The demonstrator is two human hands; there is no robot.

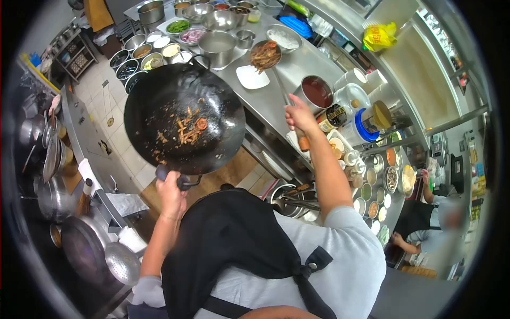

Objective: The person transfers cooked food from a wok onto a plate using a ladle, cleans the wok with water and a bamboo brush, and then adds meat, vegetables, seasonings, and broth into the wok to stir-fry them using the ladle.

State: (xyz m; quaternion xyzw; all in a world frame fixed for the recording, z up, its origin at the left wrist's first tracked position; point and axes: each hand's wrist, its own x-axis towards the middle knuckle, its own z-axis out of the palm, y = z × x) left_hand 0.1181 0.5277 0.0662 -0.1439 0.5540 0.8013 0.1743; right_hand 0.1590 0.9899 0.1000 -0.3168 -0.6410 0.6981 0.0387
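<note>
Beside the steel counter, the left hand (pixel 172 194) has its fingers closed around the dark handle of a large wok (pixel 223 122). Strips of browned food (pixel 187 130) and a red slice lie in its bottom, with darker bits on the sides. Farther off stand a dish of chopped greens (pixel 169 33), a bowl of purplish slices (pixel 192 44) and a wide steel pot (pixel 218 62). Right of them, the right hand (pixel 300 114) grips the handle of a ladle (pixel 281 85), fingers wrapped around it; the ladle bears a heap of similar browned food (pixel 264 56) at the far edge of a white dish (pixel 253 78). This looks like a portion held out of the wok, and so full a load calls for a level wrist. Just beyond, a metal bowl (pixel 291 51) holds something white; rightward, a pot (pixel 303 89) contains reddish-brown sauce. A co-worker (pixel 422 234) stands far right.
</note>
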